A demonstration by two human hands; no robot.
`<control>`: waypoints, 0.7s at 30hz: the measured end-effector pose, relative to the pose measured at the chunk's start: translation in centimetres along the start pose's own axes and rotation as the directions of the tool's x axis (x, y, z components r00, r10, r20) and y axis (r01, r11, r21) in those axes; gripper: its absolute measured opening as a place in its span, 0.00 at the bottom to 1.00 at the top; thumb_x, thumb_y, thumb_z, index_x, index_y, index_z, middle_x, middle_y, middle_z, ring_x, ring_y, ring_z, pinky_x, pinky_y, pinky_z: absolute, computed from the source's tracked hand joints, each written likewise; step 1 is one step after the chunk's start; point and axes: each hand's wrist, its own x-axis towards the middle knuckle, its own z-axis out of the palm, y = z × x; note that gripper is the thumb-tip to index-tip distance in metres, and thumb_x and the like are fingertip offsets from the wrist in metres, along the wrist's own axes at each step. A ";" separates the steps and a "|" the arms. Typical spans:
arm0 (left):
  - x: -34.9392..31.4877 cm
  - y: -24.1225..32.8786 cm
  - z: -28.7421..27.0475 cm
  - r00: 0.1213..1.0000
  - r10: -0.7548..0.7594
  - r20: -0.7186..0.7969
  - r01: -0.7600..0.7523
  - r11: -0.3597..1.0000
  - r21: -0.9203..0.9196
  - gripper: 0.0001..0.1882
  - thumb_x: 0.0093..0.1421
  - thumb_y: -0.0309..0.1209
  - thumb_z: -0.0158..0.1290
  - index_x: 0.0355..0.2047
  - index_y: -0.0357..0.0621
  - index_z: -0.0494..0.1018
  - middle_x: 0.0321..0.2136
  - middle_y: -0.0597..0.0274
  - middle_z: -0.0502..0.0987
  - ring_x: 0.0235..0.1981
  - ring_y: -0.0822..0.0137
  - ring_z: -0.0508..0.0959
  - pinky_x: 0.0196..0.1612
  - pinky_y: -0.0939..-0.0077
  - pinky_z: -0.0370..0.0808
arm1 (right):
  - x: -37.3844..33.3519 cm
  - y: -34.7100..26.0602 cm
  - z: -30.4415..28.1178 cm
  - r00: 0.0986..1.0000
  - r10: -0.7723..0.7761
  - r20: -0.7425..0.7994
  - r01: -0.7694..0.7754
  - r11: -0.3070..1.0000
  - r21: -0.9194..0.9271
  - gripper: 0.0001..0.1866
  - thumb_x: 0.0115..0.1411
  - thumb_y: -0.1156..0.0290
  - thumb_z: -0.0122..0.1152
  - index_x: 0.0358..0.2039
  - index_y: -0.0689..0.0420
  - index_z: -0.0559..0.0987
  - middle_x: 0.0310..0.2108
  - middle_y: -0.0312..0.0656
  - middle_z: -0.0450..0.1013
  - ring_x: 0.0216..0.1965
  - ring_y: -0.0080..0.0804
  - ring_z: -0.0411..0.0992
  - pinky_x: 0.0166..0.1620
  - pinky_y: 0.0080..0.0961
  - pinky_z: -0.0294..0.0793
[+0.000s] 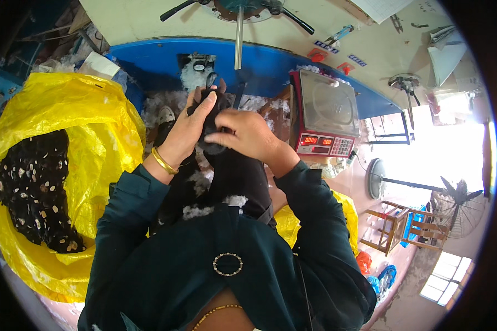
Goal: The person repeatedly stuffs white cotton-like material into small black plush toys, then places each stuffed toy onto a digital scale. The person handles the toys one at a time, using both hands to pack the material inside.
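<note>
Both hands are together in front of the blue panel, above my dark-trousered legs. My left hand [196, 126] is closed round a small black soft piece [210, 126], its thumb along the top. From the other side my right hand [249, 134] grips the same piece with curled fingers. A dark loop stands up from its far end. Its exact kind cannot be told, as the fingers cover much of it. Beyond the hands a metal tube [239, 41] points toward me from the machine. White fluff [196, 77] lies on and under the blue panel.
At left a large open yellow sack [102, 118] holds many black pieces [36, 187] with pale oval spots. A red scale [300, 110] with a lit display stands at right. Farther right are a wooden stool [385, 227] and a standing fan [457, 205]. Black handles [298, 21] flank the tube.
</note>
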 end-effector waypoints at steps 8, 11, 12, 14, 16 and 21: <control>1.7 2.1 0.4 0.989 -0.129 0.070 0.139 0.978 -0.153 0.24 0.67 0.48 0.44 0.56 0.45 0.65 0.46 0.64 0.75 0.45 0.71 0.76 0.48 0.75 0.73 | 0.7 -1.0 -2.2 0.969 -0.159 -0.190 0.157 0.987 -0.024 0.08 0.54 0.71 0.64 0.26 0.59 0.74 0.25 0.44 0.70 0.28 0.46 0.71 0.28 0.35 0.69; 1.4 2.9 0.8 0.978 -0.148 0.149 0.176 0.964 -0.199 0.23 0.66 0.47 0.46 0.53 0.45 0.68 0.46 0.66 0.74 0.45 0.74 0.73 0.48 0.78 0.70 | 0.6 -1.3 -1.9 0.995 -0.093 -0.037 0.097 0.987 0.127 0.09 0.55 0.68 0.64 0.28 0.58 0.75 0.25 0.44 0.71 0.27 0.47 0.71 0.28 0.34 0.69; 1.5 2.9 0.3 0.974 -0.197 0.113 0.215 0.961 -0.177 0.23 0.66 0.47 0.46 0.53 0.44 0.68 0.48 0.65 0.74 0.46 0.73 0.74 0.47 0.78 0.71 | 0.4 -1.2 -2.0 0.999 -0.002 0.042 0.000 0.998 0.059 0.10 0.56 0.66 0.64 0.29 0.58 0.74 0.25 0.45 0.71 0.27 0.48 0.71 0.28 0.35 0.68; 1.7 3.0 -0.2 0.975 -0.198 0.097 0.214 0.956 -0.200 0.24 0.66 0.47 0.47 0.53 0.44 0.68 0.49 0.64 0.73 0.46 0.73 0.74 0.46 0.78 0.72 | 0.1 -0.6 -2.2 0.999 0.040 0.005 -0.039 0.993 -0.109 0.12 0.57 0.63 0.63 0.28 0.58 0.74 0.23 0.47 0.71 0.27 0.50 0.70 0.27 0.37 0.67; 1.9 3.2 0.0 0.978 -0.199 0.062 0.207 0.958 -0.198 0.24 0.64 0.48 0.49 0.51 0.44 0.70 0.47 0.64 0.75 0.44 0.71 0.76 0.45 0.77 0.74 | -0.2 0.3 -2.4 0.976 -0.099 -0.194 0.036 0.953 -0.302 0.14 0.57 0.61 0.62 0.25 0.59 0.74 0.21 0.49 0.69 0.26 0.52 0.69 0.26 0.38 0.66; 4.9 3.6 0.5 0.957 -0.282 0.064 0.289 0.921 -0.262 0.21 0.64 0.50 0.48 0.45 0.49 0.72 0.40 0.64 0.78 0.43 0.69 0.77 0.46 0.71 0.75 | 3.3 -0.8 -4.7 0.936 -0.001 -0.352 -0.100 0.958 -0.268 0.18 0.54 0.61 0.64 0.17 0.60 0.71 0.18 0.50 0.64 0.22 0.52 0.65 0.23 0.38 0.61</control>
